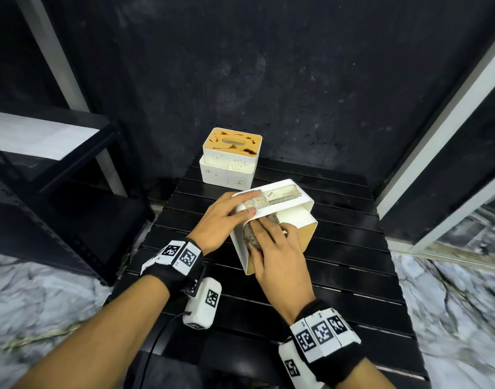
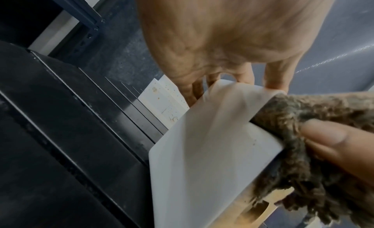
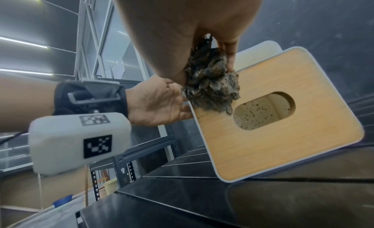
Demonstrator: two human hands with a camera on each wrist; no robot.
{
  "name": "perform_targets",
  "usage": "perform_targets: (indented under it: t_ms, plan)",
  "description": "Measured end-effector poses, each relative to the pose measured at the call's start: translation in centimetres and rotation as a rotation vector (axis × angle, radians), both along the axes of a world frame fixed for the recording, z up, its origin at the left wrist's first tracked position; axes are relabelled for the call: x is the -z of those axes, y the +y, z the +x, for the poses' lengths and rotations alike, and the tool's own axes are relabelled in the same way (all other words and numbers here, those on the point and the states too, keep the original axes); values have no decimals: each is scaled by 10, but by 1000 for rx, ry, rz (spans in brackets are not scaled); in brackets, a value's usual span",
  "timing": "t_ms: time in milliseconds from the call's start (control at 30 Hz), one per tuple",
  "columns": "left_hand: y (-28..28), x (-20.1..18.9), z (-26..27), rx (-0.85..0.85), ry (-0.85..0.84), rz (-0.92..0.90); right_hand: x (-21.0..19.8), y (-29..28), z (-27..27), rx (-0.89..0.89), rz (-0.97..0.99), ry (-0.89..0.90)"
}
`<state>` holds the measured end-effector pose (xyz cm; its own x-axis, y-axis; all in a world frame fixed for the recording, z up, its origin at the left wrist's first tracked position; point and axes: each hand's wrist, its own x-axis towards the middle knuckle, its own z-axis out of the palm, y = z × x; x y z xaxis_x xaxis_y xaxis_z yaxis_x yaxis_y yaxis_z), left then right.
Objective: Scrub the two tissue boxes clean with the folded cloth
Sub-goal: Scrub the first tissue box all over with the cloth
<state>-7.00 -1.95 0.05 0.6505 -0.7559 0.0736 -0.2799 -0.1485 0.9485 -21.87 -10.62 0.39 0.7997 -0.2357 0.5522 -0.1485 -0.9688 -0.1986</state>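
The near tissue box is white and lies tipped on its side on the black slatted table. Its wooden lid with an oval slot faces me. My left hand grips the box's upper left edge, thumb on the near side. My right hand holds the bunched grey-brown cloth against the box's white side wall. The cloth is pinched between thumb and fingers. The far tissue box stands upright at the table's back, its wooden lid marked with dark stains.
A black metal shelving rack stands to the left of the table. A black wall closes the back, and a white frame rises at the right. Marble-patterned floor surrounds the table.
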Motion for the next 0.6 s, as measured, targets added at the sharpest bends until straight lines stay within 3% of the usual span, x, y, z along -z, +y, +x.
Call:
perform_targets:
  t_ms: [133, 267, 467, 600]
  plan:
    - [-1, -1, 0, -5, 2, 3, 2, -8, 5, 66, 11, 29]
    - [-4, 0, -5, -23, 13, -37, 8, -3, 11, 132, 193, -6]
    - [-3, 2, -5, -36, -6, -46, 6, -12, -1, 5, 235, 64]
    - [-4, 4, -7, -26, 18, -81, 3, -23, -5, 45, 256, 92]
